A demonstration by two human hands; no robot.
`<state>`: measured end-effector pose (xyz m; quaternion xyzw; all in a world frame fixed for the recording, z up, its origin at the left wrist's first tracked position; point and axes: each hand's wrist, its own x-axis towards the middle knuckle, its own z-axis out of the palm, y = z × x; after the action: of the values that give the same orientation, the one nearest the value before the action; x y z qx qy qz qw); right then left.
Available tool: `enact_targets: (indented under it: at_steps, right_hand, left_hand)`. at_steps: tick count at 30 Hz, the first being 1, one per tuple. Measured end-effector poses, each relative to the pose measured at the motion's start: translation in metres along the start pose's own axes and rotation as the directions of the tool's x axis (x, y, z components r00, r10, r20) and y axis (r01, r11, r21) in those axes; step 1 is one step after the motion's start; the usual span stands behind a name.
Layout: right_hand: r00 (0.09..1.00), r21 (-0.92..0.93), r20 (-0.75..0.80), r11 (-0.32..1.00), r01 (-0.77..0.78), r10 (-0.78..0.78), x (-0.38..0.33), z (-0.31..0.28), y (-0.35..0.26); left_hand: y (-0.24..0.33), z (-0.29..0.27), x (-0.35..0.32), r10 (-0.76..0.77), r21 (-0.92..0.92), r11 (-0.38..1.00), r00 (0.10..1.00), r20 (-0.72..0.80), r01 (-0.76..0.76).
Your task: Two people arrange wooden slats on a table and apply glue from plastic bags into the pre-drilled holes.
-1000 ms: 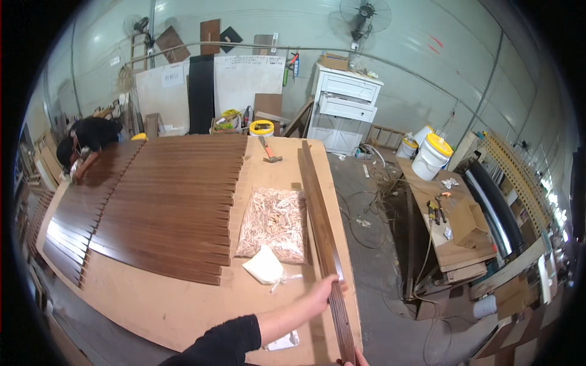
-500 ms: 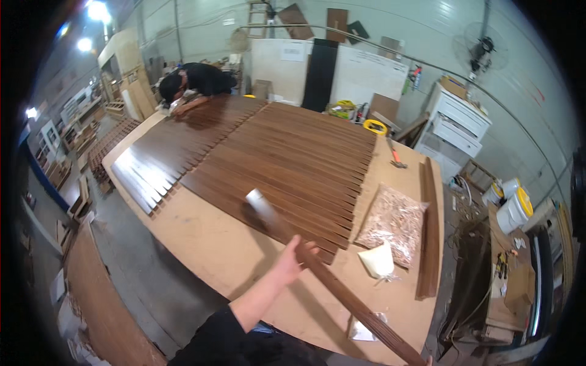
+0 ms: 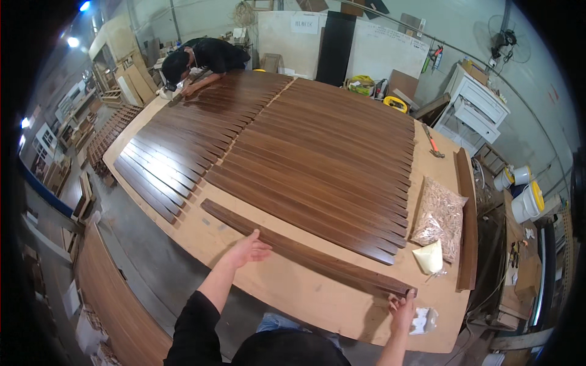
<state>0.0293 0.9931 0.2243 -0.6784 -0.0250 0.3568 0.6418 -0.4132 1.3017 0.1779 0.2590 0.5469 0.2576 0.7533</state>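
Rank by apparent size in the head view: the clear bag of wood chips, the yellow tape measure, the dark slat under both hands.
1. dark slat
2. clear bag of wood chips
3. yellow tape measure, though it lies farthest from the camera.

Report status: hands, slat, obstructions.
Left hand flat on long dark wooden slat; right hand grips its end. Slat lies on plywood table. Nothing blocking.

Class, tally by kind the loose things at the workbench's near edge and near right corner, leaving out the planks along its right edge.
Loose dark slat: 1
Bag of wood chips: 1
White cloth: 1
Clear packet: 1
Total: 4
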Motion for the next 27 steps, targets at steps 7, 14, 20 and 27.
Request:
enact_targets:
  at_steps: [7, 14, 20, 27]
  right_hand:
    - [0.997, -0.706, 0.067, 0.708, 0.014, 0.047, -0.006, -0.004, 0.030]
    - [0.970, -0.400, 0.050, 0.895, -0.198, 0.237, 0.008, 0.062, 0.044]
    - [0.985, -0.390, 0.083, 0.914, -0.108, 0.151, 0.027, 0.101, 0.043]
    - [0.837, -0.657, -0.246, 0.719, 0.227, -0.489, 0.119, 0.018, 0.074]
  left_hand:
    - [0.059, -0.033, 0.015, -0.125, 0.649, 0.754, 0.992, 0.000, 0.095]
    - [0.054, -0.035, 0.058, 0.099, 0.339, 0.939, 0.988, -0.120, -0.053]
    - [0.075, -0.088, 0.082, 0.168, 0.455, 0.888, 0.971, -0.170, -0.074]
    - [0.185, -0.151, 0.094, 0.883, 0.978, 0.142, 0.466, -0.054, -0.156]
